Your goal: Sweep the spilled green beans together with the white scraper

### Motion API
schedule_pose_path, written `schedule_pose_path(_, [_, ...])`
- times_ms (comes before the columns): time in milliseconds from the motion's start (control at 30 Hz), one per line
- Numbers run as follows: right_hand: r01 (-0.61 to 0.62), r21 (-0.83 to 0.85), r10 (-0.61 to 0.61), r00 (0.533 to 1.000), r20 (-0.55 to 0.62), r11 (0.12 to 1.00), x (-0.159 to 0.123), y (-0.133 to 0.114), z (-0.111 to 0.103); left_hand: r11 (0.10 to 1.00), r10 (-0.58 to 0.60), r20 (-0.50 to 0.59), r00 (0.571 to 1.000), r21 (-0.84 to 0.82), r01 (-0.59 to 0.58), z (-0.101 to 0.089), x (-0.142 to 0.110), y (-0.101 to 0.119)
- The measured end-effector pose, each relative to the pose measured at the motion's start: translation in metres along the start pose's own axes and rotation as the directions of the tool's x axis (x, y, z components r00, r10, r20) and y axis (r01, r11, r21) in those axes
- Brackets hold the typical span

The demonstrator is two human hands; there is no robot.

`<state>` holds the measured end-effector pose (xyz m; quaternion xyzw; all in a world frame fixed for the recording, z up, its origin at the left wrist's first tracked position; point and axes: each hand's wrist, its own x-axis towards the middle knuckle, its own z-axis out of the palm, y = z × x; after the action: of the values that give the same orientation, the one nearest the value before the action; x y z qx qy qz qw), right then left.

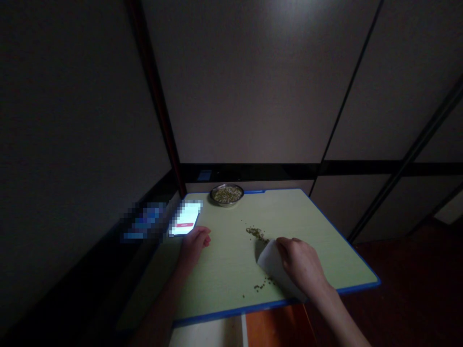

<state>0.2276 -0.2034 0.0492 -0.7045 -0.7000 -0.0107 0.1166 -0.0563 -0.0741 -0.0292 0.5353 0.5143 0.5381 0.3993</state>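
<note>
My right hand (302, 262) pinches the upper edge of a white sheet (277, 267), paper or thin cloth, which stands tilted on the table. Small greenish-brown beans or seeds (256, 233) lie in a loose pile just beyond the sheet's far edge. More of these grains (259, 287) are scattered nearer the front edge. My left hand (197, 238) rests on the left side of the table with its fingers curled closed, beside a lit phone (186, 219). Nothing shows in that fist, though its inside is hidden.
A round metal bowl (227, 194) holding similar grains and paler bits stands at the table's back left. The pale green table (224, 270) has a blue rim. Dark panels (246, 96) rise behind and to the left. An orange-brown surface (278, 327) shows below the front edge.
</note>
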Motion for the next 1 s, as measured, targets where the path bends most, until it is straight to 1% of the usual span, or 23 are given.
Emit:
schedule_pose_path(100, [-0.015, -0.021, 0.015, 1.0, -0.01, 1.0, 0.001, 0.003, 0.003, 1.0, -0.01, -0.001, 1.0, 0.007, 0.01, 0.001, -0.001, 0.0])
schedule_pose_path(267, [-0.035, -0.048, 0.033, 0.999, -0.032, 0.998, 0.006, 0.007, 0.006, 1.0, 0.021, 0.003, 1.0, 0.02, -0.021, 0.002, -0.005, 0.005])
schedule_pose_path(333, [-0.024, -0.057, 0.022, 0.999, -0.028, 0.998, 0.008, 0.006, 0.005, 0.999, 0.02, -0.002, 1.0, 0.027, -0.02, 0.003, -0.005, 0.006])
schedule_pose_path(400, [0.013, -0.055, -0.014, 0.999, -0.029, 0.998, 0.01, 0.004, 0.004, 0.999, 0.02, 0.0, 1.0, 0.029, -0.02, 0.003, -0.005, 0.006])
schedule_pose_path(500, [0.107, -0.025, -0.108, 0.994, -0.028, 0.994, 0.013, -0.001, 0.003, 0.999, 0.019, 0.003, 1.0, 0.027, -0.019, 0.003, -0.004, 0.006])
schedule_pose_path(633, [0.244, 0.038, -0.243, 0.97, -0.014, 0.969, 0.017, -0.011, 0.003, 1.0, 0.015, 0.002, 1.0, 0.022, -0.015, 0.002, -0.003, 0.003])
schedule_pose_path(733, [0.35, 0.072, -0.349, 0.937, -0.034, 0.934, 0.021, -0.019, 0.004, 0.999, 0.027, 0.01, 1.0, 0.02, -0.027, 0.002, -0.002, 0.001])
schedule_pose_path(833, [0.463, 0.1, -0.459, 0.887, -0.06, 0.881, 0.024, -0.025, 0.006, 1.0, 0.02, 0.006, 1.0, 0.013, -0.02, 0.001, -0.002, -0.002])
schedule_pose_path(900, [0.542, 0.123, -0.537, 0.84, -0.078, 0.831, 0.026, -0.029, 0.007, 1.0, 0.015, 0.006, 1.0, 0.008, -0.015, 0.002, -0.001, -0.003])
schedule_pose_path(1000, [0.649, 0.165, -0.645, 0.759, -0.088, 0.742, 0.029, -0.036, 0.007, 1.0, -0.004, 0.0, 1.0, 0.003, 0.004, 0.002, 0.0, -0.005])
